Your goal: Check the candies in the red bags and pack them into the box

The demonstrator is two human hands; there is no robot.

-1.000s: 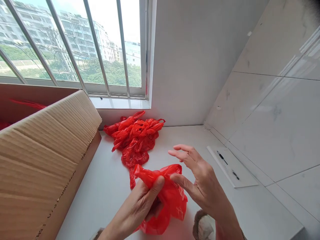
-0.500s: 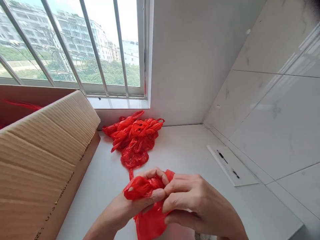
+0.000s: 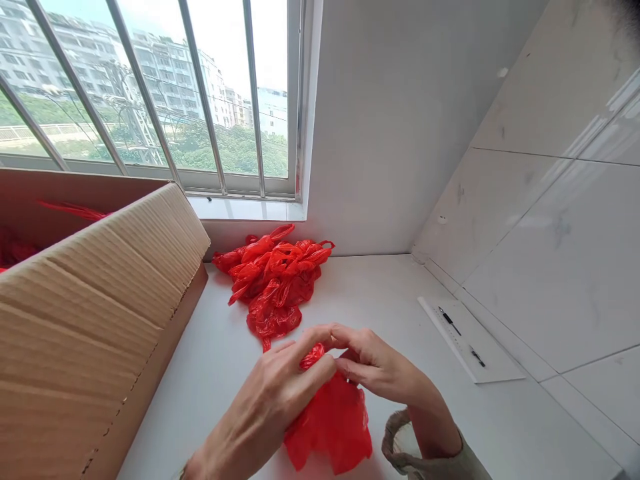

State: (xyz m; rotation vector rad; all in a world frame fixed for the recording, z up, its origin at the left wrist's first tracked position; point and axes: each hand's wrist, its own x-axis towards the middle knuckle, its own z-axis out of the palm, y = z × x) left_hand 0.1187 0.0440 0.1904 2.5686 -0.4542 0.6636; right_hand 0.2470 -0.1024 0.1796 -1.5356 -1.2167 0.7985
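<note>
Both my hands meet over a crumpled red plastic bag point(image 3: 333, 427) low in the middle of the view. My left hand point(image 3: 270, 400) pinches the bag's gathered top with thumb and fingers. My right hand point(image 3: 375, 363) grips the same gathered top from the right, fingers closed on it. The rest of the bag hangs down onto the white counter point(image 3: 380, 300). Beyond my hands lies a pile of red plastic bags point(image 3: 273, 280), each bunched up, near the wall under the window.
A large open cardboard box point(image 3: 100, 300) fills the left side, with red plastic showing inside. A white ruler with a black pen point(image 3: 467, 337) lies along the tiled right wall. A barred window point(image 3: 150, 100) is behind the counter.
My right hand, open a second ago, has closed onto the bag's top beside my left. The bag has been bunched tighter and both hands have shifted slightly away from me.
</note>
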